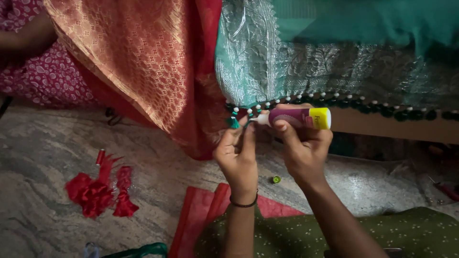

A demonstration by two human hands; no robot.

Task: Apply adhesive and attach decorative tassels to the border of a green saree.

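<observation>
though held, glue tube point(296, 118) horizontal, nozzle leftward

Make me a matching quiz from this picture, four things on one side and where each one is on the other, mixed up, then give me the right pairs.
Things:
1. glue bottle
2. red tassels
3. small green cap
4. teal tassel

Places:
A. on the stone floor at the far left
B. pinched at the left hand's fingertips, on the teal cloth's beaded edge
C. held in the right hand, nozzle pointing left
D. on the floor between the two wrists

Pairs: 1-C, 2-A, 3-D, 4-B
</observation>
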